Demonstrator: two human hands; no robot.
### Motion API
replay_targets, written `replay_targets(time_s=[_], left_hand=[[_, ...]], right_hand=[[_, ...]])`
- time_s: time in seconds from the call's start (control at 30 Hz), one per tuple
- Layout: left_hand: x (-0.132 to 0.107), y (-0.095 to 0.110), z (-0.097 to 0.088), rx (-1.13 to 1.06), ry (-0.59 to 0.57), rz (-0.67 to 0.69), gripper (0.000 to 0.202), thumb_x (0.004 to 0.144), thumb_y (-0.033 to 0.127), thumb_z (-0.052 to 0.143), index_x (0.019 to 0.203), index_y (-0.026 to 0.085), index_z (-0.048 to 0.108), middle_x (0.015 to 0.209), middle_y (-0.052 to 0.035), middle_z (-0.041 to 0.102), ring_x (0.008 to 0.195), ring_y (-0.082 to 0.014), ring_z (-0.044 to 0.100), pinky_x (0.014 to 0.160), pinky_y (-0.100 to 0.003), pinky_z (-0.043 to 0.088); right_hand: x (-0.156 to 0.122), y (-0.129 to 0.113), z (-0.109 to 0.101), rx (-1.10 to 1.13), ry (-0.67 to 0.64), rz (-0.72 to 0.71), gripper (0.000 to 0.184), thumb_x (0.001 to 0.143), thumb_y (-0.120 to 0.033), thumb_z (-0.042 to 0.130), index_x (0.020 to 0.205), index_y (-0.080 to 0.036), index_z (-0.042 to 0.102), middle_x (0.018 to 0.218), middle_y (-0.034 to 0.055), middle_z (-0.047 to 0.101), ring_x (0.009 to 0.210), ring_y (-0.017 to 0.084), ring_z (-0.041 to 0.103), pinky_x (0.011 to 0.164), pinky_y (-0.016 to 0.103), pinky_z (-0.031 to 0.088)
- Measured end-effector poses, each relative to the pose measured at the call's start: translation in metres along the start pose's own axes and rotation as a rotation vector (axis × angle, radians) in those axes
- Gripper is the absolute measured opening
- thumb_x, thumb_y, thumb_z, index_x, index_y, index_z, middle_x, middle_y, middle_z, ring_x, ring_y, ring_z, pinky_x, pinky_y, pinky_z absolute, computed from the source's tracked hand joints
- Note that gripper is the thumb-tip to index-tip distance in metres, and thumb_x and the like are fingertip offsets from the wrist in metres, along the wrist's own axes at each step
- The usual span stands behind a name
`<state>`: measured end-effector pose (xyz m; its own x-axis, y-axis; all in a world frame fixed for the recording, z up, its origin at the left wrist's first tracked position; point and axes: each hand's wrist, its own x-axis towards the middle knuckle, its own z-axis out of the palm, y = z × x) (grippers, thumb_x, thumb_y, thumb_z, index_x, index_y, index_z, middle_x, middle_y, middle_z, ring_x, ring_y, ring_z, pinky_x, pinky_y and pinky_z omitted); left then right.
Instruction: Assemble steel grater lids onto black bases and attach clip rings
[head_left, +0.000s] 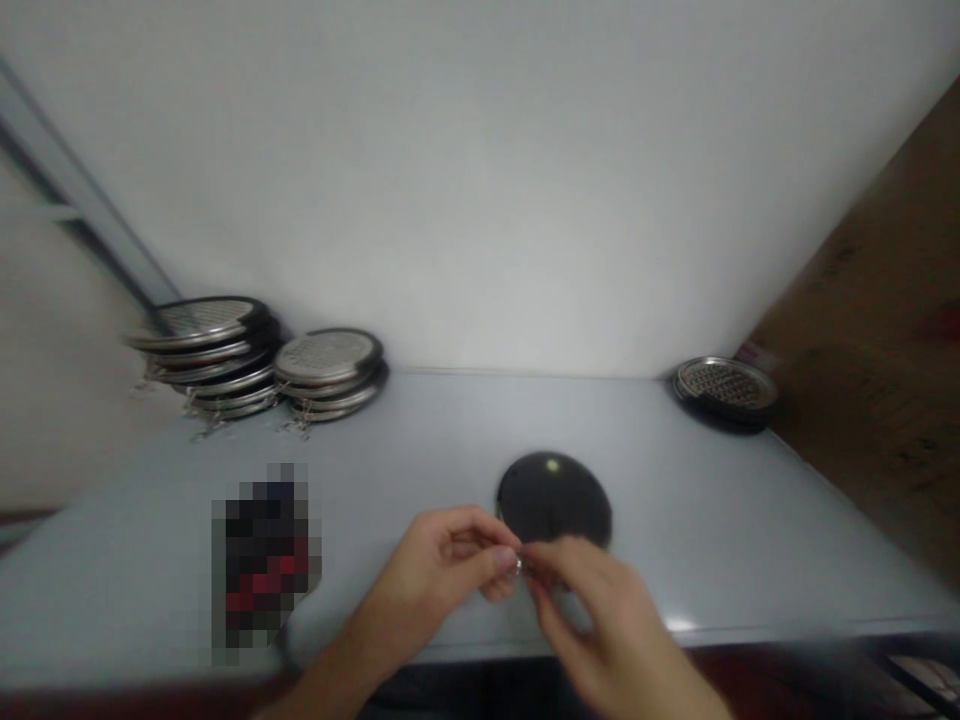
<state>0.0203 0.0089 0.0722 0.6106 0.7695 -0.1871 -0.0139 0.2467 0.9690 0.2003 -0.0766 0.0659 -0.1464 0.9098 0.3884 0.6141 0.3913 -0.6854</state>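
My left hand [465, 560] and my right hand [585, 600] meet over the front of the table, fingertips almost touching. Pinched in the left fingers is a small shiny metal piece [519, 566], too small and blurred to name. The right thumb and fingers close in on the same spot, and their tips partly hide what they grip. Just behind the hands, a round black disc [553, 500] with a glossy face lies flat on the table, its near edge covered by my fingers.
On the grey table [450, 430], a tall stack of round metal-faced discs [217, 345] and a lower stack [330, 370] stand at back left, small metal fittings hanging off them. Another stack [724, 390] sits back right, near cardboard [870, 330]. A pixelated item [262, 565] lies left.
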Motion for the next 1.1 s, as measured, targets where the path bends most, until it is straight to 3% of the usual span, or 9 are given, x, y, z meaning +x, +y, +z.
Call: replay_targets(time_s=[0.13,0.23,0.4,0.63,0.77,0.97,1.1], left_hand=[[-0.001,-0.003,0.003,-0.001,0.014,0.023,0.030,0.074,0.040,0.085,0.085,0.015,0.074,0.070,-0.0030,0.074,0.061,-0.0136,0.065,0.062,-0.025,0.054],[-0.002,-0.002,0.004,0.044,0.069,0.041,0.027,0.075,0.038,0.083,0.088,0.015,0.076,0.079,-0.0061,0.078,0.074,-0.0180,0.070,0.072,-0.028,0.056],[-0.002,-0.001,0.008,0.103,0.074,0.053,0.025,0.078,0.036,0.079,0.092,0.016,0.076,0.089,-0.0087,0.080,0.086,-0.0231,0.074,0.083,-0.032,0.057],[-0.005,-0.002,0.014,0.158,0.100,0.105,0.016,0.078,0.029,0.077,0.088,0.018,0.072,0.083,-0.0055,0.077,0.081,-0.0208,0.073,0.079,-0.028,0.056],[-0.008,0.003,0.013,0.122,0.038,0.099,0.017,0.083,0.034,0.073,0.084,0.017,0.072,0.082,-0.0057,0.076,0.081,-0.0210,0.072,0.077,-0.028,0.056],[-0.013,0.015,0.011,0.265,-0.053,0.142,0.015,0.086,0.028,0.069,0.081,0.017,0.077,0.085,-0.0052,0.076,0.084,-0.0195,0.070,0.081,-0.026,0.054],[-0.012,0.011,0.009,0.312,-0.070,0.181,0.015,0.086,0.026,0.068,0.082,0.018,0.080,0.084,-0.0054,0.076,0.085,-0.0202,0.070,0.081,-0.027,0.053]], right_hand=[[0.001,-0.001,0.008,0.004,0.048,0.025,0.019,0.093,-0.011,0.048,0.093,-0.021,0.065,0.080,0.0036,0.068,0.070,0.017,0.064,0.065,0.026,0.048],[0.003,-0.002,0.007,0.132,0.102,0.166,0.016,0.097,-0.022,0.052,0.090,-0.020,0.067,0.075,0.0020,0.067,0.066,0.015,0.062,0.061,0.023,0.046],[0.007,0.000,0.005,0.352,0.121,0.392,0.027,0.097,-0.042,0.059,0.092,-0.017,0.069,0.066,0.0007,0.065,0.060,0.015,0.063,0.057,0.023,0.047],[0.006,-0.001,0.003,0.298,0.069,0.263,0.023,0.101,-0.035,0.054,0.088,-0.019,0.063,0.073,0.0018,0.068,0.070,0.015,0.065,0.067,0.023,0.049],[0.005,-0.003,0.001,0.290,0.086,0.192,0.019,0.103,-0.031,0.050,0.091,-0.020,0.061,0.078,0.0012,0.067,0.073,0.014,0.065,0.071,0.022,0.049],[0.005,-0.004,0.001,0.362,0.078,0.251,0.021,0.101,-0.034,0.054,0.087,-0.020,0.061,0.073,0.0002,0.066,0.069,0.014,0.065,0.069,0.021,0.049],[0.006,-0.006,0.003,0.488,0.073,0.314,0.026,0.100,-0.041,0.056,0.089,-0.019,0.063,0.069,-0.0001,0.063,0.065,0.014,0.065,0.064,0.021,0.051]])
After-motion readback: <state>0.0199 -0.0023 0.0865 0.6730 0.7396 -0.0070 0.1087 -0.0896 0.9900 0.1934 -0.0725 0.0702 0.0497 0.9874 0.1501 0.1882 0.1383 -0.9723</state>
